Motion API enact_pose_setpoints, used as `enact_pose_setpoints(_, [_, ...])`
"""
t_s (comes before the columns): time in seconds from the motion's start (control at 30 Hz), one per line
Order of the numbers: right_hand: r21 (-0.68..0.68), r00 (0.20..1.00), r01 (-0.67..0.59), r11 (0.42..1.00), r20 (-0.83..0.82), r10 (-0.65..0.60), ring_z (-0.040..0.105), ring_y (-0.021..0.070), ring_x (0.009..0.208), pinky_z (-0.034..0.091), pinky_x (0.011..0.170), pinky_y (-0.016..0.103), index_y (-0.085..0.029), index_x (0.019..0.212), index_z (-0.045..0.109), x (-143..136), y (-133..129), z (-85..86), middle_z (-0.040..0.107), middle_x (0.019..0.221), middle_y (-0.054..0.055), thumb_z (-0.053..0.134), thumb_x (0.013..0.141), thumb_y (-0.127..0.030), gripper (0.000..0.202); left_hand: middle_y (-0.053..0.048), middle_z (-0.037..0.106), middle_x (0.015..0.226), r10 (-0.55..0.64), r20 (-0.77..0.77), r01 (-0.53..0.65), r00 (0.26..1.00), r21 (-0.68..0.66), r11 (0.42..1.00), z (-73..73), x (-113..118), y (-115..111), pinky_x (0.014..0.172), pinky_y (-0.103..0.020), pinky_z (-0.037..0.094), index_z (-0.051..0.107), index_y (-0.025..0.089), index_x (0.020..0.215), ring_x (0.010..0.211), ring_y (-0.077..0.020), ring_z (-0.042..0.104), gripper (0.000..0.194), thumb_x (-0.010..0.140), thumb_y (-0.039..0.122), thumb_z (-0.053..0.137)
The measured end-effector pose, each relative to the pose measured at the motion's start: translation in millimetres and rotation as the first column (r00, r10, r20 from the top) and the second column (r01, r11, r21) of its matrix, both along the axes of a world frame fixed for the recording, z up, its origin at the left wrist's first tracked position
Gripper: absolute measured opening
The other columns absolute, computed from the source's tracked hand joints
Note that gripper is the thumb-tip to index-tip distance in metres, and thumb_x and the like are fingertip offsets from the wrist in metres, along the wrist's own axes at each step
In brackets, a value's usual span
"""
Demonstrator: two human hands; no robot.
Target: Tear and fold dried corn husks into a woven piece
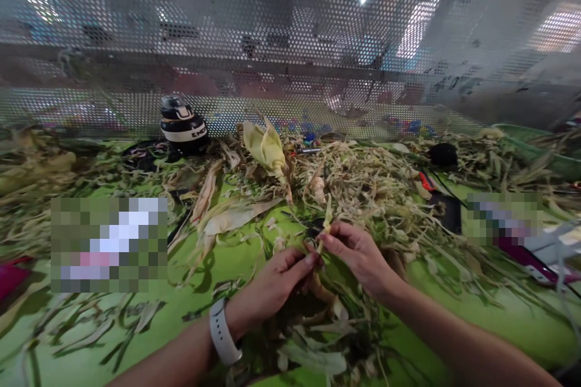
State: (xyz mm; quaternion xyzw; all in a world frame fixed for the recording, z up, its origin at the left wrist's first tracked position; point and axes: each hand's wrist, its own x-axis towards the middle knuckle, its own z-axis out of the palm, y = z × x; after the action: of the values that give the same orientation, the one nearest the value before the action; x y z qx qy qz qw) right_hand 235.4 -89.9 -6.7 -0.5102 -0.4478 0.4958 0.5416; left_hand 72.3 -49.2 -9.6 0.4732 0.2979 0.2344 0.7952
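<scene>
My left hand (285, 278), with a white band on its wrist, is closed in a pinch on the lower end of a small twisted corn husk (328, 217). My right hand (356, 251) pinches the same husk higher up, its pale yellow-green tip pointing up past the fingers. Part of the husk is hidden by the fingers. Just beyond the hands stands a larger flower-like husk bundle (267, 151), pale green and tied narrow at its base. A long dried husk leaf (236, 217) lies to the left of the hands.
Dried husk scraps (363, 181) cover much of the green table (231, 260). A black round container (184, 127) with a white band stands at the back, before a perforated metal screen (290, 30). A dark flat object (447, 211) lies right. Two patches are blurred out.
</scene>
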Motion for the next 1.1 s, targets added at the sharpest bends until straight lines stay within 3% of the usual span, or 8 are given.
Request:
enact_pose_setpoints(0.13, [0.081,0.991,0.092,0.992,0.095,-0.1,0.045,0.0093,0.059,0.04,0.055,0.02,-0.017,0.069,0.054,0.4,0.2,-5.4,0.049,0.066,-0.003,0.064,0.077,-0.045,0.031,0.005,0.05,0.054,-0.012,-0.014,0.012,1.0,0.029,1.0,2.0,-0.4,1.9,0.046,-0.018,0.026,0.065,0.015,0.074,0.047,-0.0054,0.035,0.029,0.07,0.043,0.07])
enact_pose_setpoints(0.27, [0.042,0.981,-0.017,0.999,0.196,0.008,0.049,0.0106,0.063,0.041,0.056,0.021,-0.017,0.085,0.055,2.3,2.8,-1.9,0.054,0.073,-0.001,0.057,0.08,-0.05,0.034,0.002,0.054,0.056,0.068,0.025,-0.066,0.997,-0.052,0.996,0.6,-2.2,6.0,0.05,-0.019,0.032,0.062,0.015,0.067,0.051,-0.0076,0.044,0.031,0.075,0.045,0.064])
enact_pose_setpoints(0.43, [0.132,0.786,-0.144,0.981,0.617,0.032,0.043,0.0097,0.057,0.035,0.053,0.02,-0.016,0.066,0.053,-0.9,-1.7,4.4,0.047,0.06,-0.003,0.046,0.09,-0.04,0.035,0.004,0.051,0.056,0.179,0.008,-0.178,0.984,-0.041,0.983,-2.5,0.0,9.1,0.049,-0.019,0.031,0.061,0.015,0.067,0.051,-0.0076,0.04,0.03,0.07,0.044,0.069])
enact_pose_setpoints(0.7, [0.349,0.619,-0.254,0.902,0.775,-0.125,0.046,0.0112,0.056,0.037,0.054,0.022,-0.018,0.066,0.054,-2.8,-3.7,2.5,0.049,0.06,-0.001,0.045,0.091,-0.025,0.027,0.004,0.056,0.059,0.291,0.0,-0.29,0.957,-0.085,0.953,-3.6,2.6,4.1,0.053,-0.019,0.038,0.065,0.015,0.072,0.055,-0.0083,0.047,0.025,0.066,0.038,0.074])
enact_pose_setpoints(0.8, [0.472,0.589,-0.074,0.879,0.732,-0.344,0.055,0.0164,0.074,0.044,0.068,0.028,-0.02,0.089,0.057,5.1,-1.3,4.7,0.058,0.08,0.004,0.054,0.087,-0.027,0.009,-0.002,0.068,0.08,0.3,0.117,-0.276,0.947,-0.189,0.943,-1.2,1.8,7.8,0.072,-0.022,0.046,0.068,0.018,0.088,0.078,-0.0139,0.06,0.021,0.074,0.034,0.068])
enact_pose_setpoints(0.9, [0.671,0.522,0.077,0.738,0.603,-0.603,0.053,0.0221,0.092,0.043,0.082,0.039,-0.021,0.099,0.053,9.6,-1.6,7.2,0.058,0.096,0.008,0.057,0.084,-0.024,0.016,-0.005,0.069,0.103,0.297,0.227,-0.257,0.928,-0.187,0.948,0.1,2.4,11.3,0.093,-0.025,0.041,0.069,0.018,0.095,0.107,-0.0168,0.056,0.023,0.081,0.033,0.059])
enact_pose_setpoints(0.97, [0.625,0.558,-0.007,0.78,0.65,-0.516,0.054,0.0208,0.086,0.044,0.08,0.037,-0.02,0.09,0.055,6.7,-3.2,6.3,0.058,0.087,0.006,0.053,0.085,-0.022,0.006,-0.005,0.068,0.11,0.284,0.259,-0.246,0.923,-0.171,0.954,-0.2,2.9,11.0,0.099,-0.026,0.038,0.069,0.018,0.096,0.115,-0.0174,0.053,0.024,0.082,0.034,0.057])
enact_pose_setpoints(1.1, [0.242,0.666,-0.267,0.933,0.746,-0.003,0.055,0.0176,0.08,0.046,0.072,0.029,-0.017,0.089,0.058,-10.5,-6.2,-2.8,0.06,0.084,0.005,0.053,0.086,-0.032,0.016,-0.006,0.067,0.112,0.259,0.238,-0.225,0.936,-0.159,0.961,-3.0,2.2,6.3,0.099,-0.032,0.04,0.066,0.02,0.105,0.109,-0.0196,0.057,0.029,0.081,0.035,0.06])
